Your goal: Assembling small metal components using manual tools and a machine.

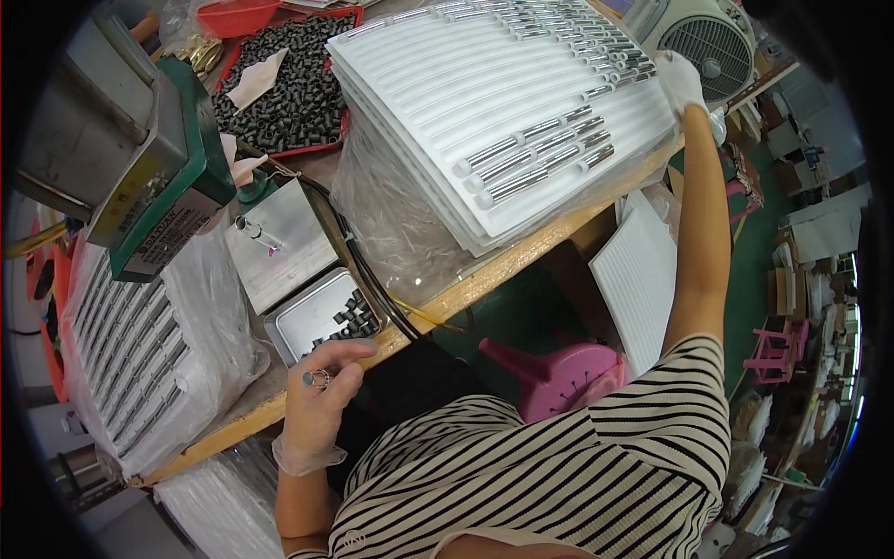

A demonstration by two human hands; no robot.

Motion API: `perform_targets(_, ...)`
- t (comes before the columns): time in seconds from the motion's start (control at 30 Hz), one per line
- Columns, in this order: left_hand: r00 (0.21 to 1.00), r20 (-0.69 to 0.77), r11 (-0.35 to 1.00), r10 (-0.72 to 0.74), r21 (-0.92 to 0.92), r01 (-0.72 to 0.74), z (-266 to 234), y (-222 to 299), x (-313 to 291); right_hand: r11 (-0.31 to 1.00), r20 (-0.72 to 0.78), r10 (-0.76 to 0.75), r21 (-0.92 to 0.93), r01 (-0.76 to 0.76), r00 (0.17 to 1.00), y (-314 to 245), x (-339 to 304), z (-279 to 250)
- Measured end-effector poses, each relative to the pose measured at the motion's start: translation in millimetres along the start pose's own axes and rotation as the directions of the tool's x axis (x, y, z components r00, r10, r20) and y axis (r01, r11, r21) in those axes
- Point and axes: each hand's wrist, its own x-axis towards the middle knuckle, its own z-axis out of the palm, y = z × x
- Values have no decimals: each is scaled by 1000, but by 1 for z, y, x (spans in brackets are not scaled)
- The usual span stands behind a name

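Observation:
My left hand (319,396), in a thin see-through glove, is closed round a shiny metal tube (318,379) whose round end points up between thumb and fingers. It is just in front of a small metal tray (289,326) with several short black sleeves (356,317) in it. My right arm reaches far out, and my gloved right hand (683,86) is at the right edge of a stack of white ribbed trays (410,102). Its fingers look pressed together beside rows of chrome tubes (540,154); whatever they hold is hidden.
A green press (177,186) stands at the left, beside a metal block (279,247) with an upright clear-and-chrome pin. Bagged tubes (130,345) lie front left. A red tray of black sleeves (346,126), a fan (708,56) and a pink stool (568,377) surround the bench.

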Motion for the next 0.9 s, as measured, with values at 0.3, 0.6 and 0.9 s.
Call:
perform_targets(0.3, 1000, -11, 1000, -22, -14, 22, 3, 1, 7, 849, 272, -119, -470, 240, 955, 67, 153, 71)
perform_targets(0.6, 999, 6, 999, -38, 3, 38, 2, 4, 15, 976, 276, -114, -147, 159, 954, -40, 10, 46)
perform_targets(0.9, 998, 2, 998, -58, 8, 58, -2, 5, 12, 946, 320, -156, 320, 48, 935, -93, -46, 38)
